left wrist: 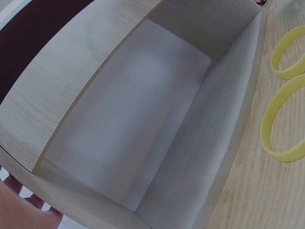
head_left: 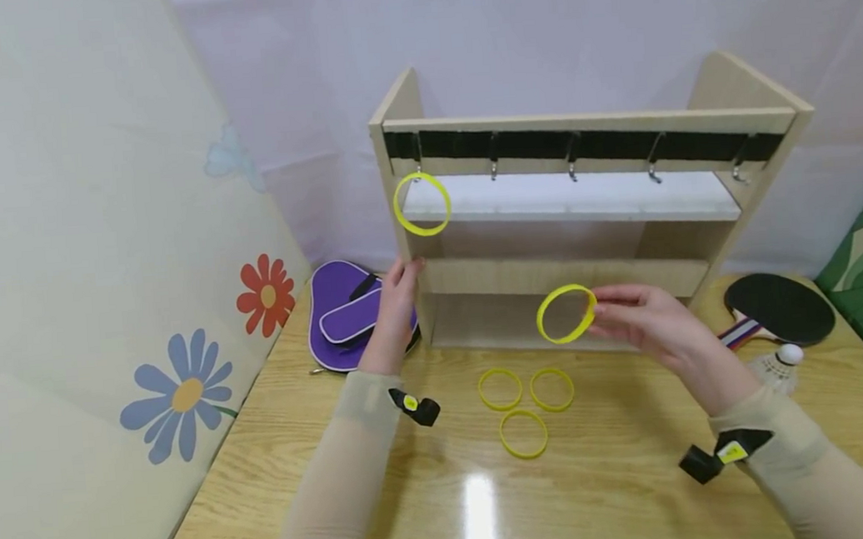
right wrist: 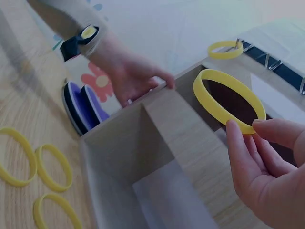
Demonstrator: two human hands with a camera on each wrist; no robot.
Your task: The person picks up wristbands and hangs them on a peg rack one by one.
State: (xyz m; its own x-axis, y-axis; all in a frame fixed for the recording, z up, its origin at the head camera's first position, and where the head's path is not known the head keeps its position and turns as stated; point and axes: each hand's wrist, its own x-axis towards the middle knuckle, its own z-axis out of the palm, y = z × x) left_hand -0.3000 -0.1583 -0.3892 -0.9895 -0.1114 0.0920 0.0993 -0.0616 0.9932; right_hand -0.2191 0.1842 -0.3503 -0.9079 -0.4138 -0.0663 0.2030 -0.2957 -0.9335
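Note:
My right hand (head_left: 641, 322) pinches a yellow ring-shaped band (right wrist: 209, 102) between thumb and fingertips, in front of the wooden shelf rack (head_left: 567, 270). At the rack's left side my left hand (head_left: 396, 305) grips the edge of the side panel, as the right wrist view (right wrist: 136, 78) also shows. From the leftmost metal hook (head_left: 417, 149) hangs another yellow band (head_left: 425, 232). The other hooks (head_left: 572, 159) along the black strip hold nothing. Three more yellow bands (head_left: 525, 455) lie flat on the table before the rack.
A purple paddle case (head_left: 338, 280) lies left of the rack. On the right are a black table tennis paddle (head_left: 780, 308) and a white shuttlecock (head_left: 778, 368). A flower-printed wall (head_left: 61, 245) bounds the wooden table (head_left: 605, 491) on the left.

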